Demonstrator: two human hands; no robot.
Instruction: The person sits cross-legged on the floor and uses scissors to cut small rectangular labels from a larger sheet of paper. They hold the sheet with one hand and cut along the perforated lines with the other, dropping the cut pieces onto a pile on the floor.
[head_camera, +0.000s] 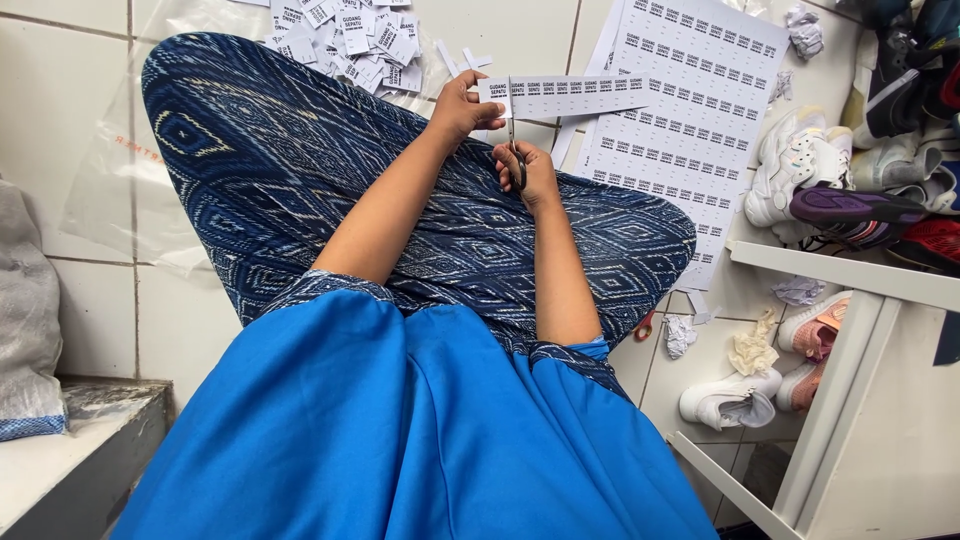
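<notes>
Above the patterned lap, a printed paper strip (565, 95) is pinched at its near end by the left hand (462, 105). Scissors (515, 150) are gripped in the closed right hand (530, 172), blades crossing the strip. Cut labels (345, 35) are piled beyond; an uncut label sheet (680, 130) and sneakers (800, 170) lie rightward on the tiled floor (90, 120).

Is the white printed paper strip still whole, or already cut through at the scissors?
Cannot tell. The scissors in the right hand meet the paper strip, hiding any cut.
</notes>
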